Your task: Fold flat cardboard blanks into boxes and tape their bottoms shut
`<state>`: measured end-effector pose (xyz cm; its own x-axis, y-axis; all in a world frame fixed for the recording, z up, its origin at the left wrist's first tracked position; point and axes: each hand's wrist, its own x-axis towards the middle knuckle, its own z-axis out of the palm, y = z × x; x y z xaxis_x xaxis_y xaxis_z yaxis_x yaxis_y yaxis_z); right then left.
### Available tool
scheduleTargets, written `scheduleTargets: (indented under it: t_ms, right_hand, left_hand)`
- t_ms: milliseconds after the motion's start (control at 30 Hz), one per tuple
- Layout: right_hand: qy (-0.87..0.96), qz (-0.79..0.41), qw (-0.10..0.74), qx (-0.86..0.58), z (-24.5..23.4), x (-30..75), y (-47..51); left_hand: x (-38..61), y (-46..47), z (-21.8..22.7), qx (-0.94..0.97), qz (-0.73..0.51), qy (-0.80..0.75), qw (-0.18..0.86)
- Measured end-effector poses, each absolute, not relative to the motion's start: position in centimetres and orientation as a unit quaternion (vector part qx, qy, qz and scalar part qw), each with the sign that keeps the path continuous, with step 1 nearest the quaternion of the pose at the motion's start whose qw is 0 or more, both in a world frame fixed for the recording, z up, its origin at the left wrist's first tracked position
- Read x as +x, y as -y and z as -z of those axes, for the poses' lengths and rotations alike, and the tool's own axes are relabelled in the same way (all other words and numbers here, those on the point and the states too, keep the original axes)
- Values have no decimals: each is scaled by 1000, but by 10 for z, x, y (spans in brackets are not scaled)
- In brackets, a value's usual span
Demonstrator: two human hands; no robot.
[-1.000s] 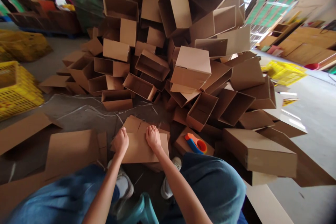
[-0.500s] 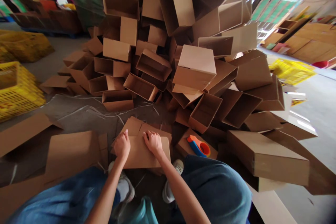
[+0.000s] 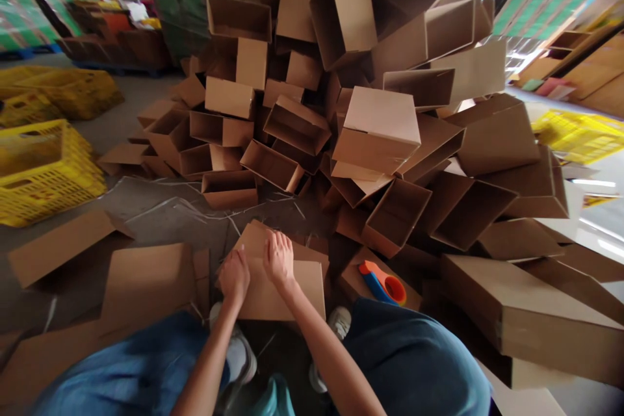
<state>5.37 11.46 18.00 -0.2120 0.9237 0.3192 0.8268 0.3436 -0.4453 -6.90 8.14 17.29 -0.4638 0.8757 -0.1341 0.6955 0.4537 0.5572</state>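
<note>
Between my feet lies a brown cardboard box (image 3: 283, 292) with its flaps on the upper side. My left hand (image 3: 234, 276) is closed on the box's left edge, its thumb up. My right hand (image 3: 279, 260) is at the middle of the upper side, its bent fingers together over a flap (image 3: 254, 240); the fingertips are partly hidden. To the right, an orange and blue tape dispenser (image 3: 383, 283) rests on a piece of cardboard (image 3: 353, 273), apart from both hands.
A high heap of open cardboard boxes (image 3: 297, 127) rises ahead. Flattened cardboard (image 3: 149, 279) lies at left, and a large box (image 3: 546, 312) at right. Yellow plastic crates (image 3: 49, 172) stand on the left, another crate (image 3: 580, 133) at far right. Pale strapping strips (image 3: 160, 201) litter the floor.
My right hand has moved up and left across the flaps, closer to my left hand. My left hand stays at the box's left edge. The view has shifted slightly left.
</note>
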Motion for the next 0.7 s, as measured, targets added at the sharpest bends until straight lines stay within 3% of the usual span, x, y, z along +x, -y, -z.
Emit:
scheduleTargets:
  t_ms: [100,200,433,567,700]
  right_hand:
    - [776,-76,321,-537,-167,46,-114]
    - [773,-80,335,-532,-155,45,-112]
    - [759,-95,338,-549,-154,48,-118]
    - [753,-100,347,-550,-154,48,-119]
    - [730,-127,392,-546,-153,47,-117]
  left_hand:
    - [-69,-79,-167,472,-174,-851,149]
    - [-71,-82,-158,461,-239,-839,163]
    - [-100,-81,-141,402,-423,-744,326]
    - [-113,-58,-138,349,-419,-695,469]
    - [-114,-41,-142,333,-417,-678,506]
